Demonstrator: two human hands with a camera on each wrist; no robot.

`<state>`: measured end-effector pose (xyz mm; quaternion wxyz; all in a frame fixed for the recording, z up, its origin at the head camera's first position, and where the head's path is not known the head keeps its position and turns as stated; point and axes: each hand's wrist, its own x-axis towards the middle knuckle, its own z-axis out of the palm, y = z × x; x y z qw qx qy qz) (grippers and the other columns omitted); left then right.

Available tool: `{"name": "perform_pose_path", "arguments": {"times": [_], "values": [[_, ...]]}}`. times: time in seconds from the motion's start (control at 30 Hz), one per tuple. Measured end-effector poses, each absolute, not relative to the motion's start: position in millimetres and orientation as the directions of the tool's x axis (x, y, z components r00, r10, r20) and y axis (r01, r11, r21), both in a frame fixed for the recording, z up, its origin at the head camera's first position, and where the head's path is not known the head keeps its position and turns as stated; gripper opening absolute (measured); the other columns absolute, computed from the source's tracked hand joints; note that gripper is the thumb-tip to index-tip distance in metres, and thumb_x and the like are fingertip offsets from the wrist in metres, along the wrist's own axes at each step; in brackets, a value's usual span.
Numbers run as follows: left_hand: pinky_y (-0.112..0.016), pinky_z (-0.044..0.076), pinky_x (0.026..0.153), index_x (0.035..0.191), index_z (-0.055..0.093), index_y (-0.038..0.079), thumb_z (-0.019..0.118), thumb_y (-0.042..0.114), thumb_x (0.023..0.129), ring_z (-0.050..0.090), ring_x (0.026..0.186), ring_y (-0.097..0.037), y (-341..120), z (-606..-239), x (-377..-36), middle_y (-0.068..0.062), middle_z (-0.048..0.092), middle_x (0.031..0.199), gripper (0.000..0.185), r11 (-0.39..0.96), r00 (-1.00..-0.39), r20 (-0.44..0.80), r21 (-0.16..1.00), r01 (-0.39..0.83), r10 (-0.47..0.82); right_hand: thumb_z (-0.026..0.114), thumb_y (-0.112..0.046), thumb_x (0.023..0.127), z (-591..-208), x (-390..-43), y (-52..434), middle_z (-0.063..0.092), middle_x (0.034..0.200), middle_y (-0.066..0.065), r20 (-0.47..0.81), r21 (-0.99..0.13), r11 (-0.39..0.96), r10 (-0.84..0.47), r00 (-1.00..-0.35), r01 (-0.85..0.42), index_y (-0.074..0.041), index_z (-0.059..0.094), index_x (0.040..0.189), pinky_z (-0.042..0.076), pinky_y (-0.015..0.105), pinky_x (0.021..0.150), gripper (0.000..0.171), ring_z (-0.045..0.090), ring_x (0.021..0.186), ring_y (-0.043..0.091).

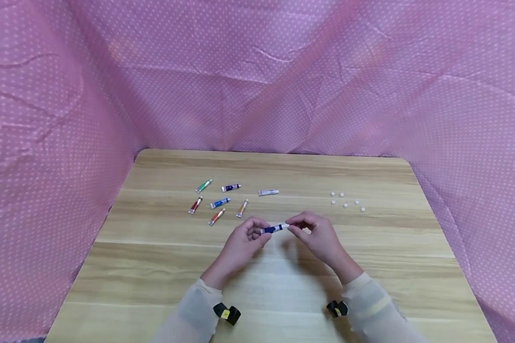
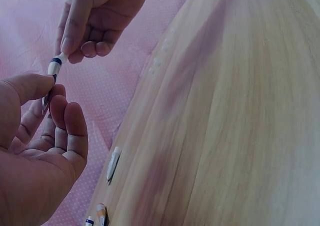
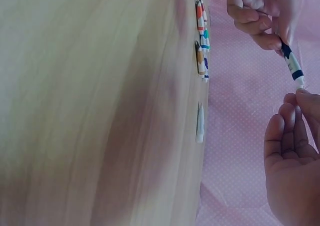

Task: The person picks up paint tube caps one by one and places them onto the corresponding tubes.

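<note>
Both hands meet just above the middle of the surface point(image 1: 283, 295), and between them I hold a small dark blue paint tube point(image 1: 274, 228) lying roughly level. My left hand point(image 1: 242, 243) has its thumb and fingers curled around the tube's flat tail end, the other fingers loosely bent beneath; my right hand point(image 1: 315, 236) pinches the white cap end between thumb and forefinger, the rest of its fingers curled in. In the right wrist view the same tube shows at the upper right of the frame with its white tip touching my right fingertip. Beyond the hands, toward the centre-left of the head view, seven more tubes lie scattered on the wood: a green tube point(image 1: 203, 186), a purple tube point(image 1: 231, 187), a white tube point(image 1: 268, 192), a red tube point(image 1: 195, 205), a light blue tube point(image 1: 220, 203), an orange tube point(image 1: 242, 208) and a red-orange tube point(image 1: 216, 216). To the right of centre, well apart from them, sits a loose cluster of small white caps point(image 1: 346, 201). Pink dotted cloth point(image 1: 257, 76) hangs behind and to both sides.
</note>
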<state>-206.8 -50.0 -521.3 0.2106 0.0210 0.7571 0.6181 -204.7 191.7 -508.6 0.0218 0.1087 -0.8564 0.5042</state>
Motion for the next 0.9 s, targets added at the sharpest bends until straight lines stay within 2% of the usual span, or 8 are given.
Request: {"name": "perform_pose_path", "arguments": {"times": [0.13, 0.33, 0.7, 0.9], "values": [[-0.027, 0.054, 0.075, 0.125, 0.069, 0.025, 0.074, 0.028, 0.105, 0.064, 0.093, -0.02, -52, -519, -207, -0.002, 0.073, 0.111, 0.021, 0.277, -0.918, -0.277, 0.94, -0.198, 0.283, 0.081, -0.008, 0.097, -506, -203, 188, 0.082, 0.101, 0.002, 0.151, -0.856, 0.47, -0.167, -0.974, -0.214, -0.015, 0.083, 0.104, 0.056, 0.021, 0.077, 0.01, 0.068, 0.089, 0.005], [-0.027, 0.053, 0.075, 0.123, 0.071, 0.024, 0.075, 0.026, 0.104, 0.062, 0.092, -0.02, -52, -516, -209, -0.003, 0.07, 0.108, 0.019, 0.304, -0.931, -0.241, 0.94, -0.154, 0.275, 0.081, -0.008, 0.097, -503, -203, 186, 0.083, 0.101, 0.002, 0.171, -0.854, 0.465, -0.175, -0.97, -0.234, -0.014, 0.083, 0.104, 0.057, 0.021, 0.077, 0.01, 0.069, 0.088, 0.005], [-0.027, 0.054, 0.075, 0.117, 0.075, 0.026, 0.079, 0.026, 0.101, 0.063, 0.091, -0.019, -52, -509, -206, -0.001, 0.071, 0.104, 0.017, 0.346, -0.947, -0.214, 0.93, -0.123, 0.239, 0.083, -0.01, 0.096, -504, -200, 182, 0.082, 0.096, -0.003, 0.22, -0.773, 0.569, -0.171, -0.96, -0.279, -0.016, 0.084, 0.102, 0.059, 0.027, 0.077, 0.008, 0.07, 0.087, 0.008], [-0.029, 0.056, 0.079, 0.119, 0.075, 0.027, 0.08, 0.028, 0.101, 0.066, 0.095, -0.019, -52, -508, -206, 0.0, 0.073, 0.107, 0.019, 0.347, -0.945, -0.23, 0.927, -0.141, 0.232, 0.079, -0.013, 0.099, -505, -199, 180, 0.082, 0.095, 0.001, 0.148, -0.812, 0.544, -0.161, -0.976, -0.213, -0.012, 0.083, 0.103, 0.057, 0.022, 0.074, 0.005, 0.068, 0.083, 0.008]]}}
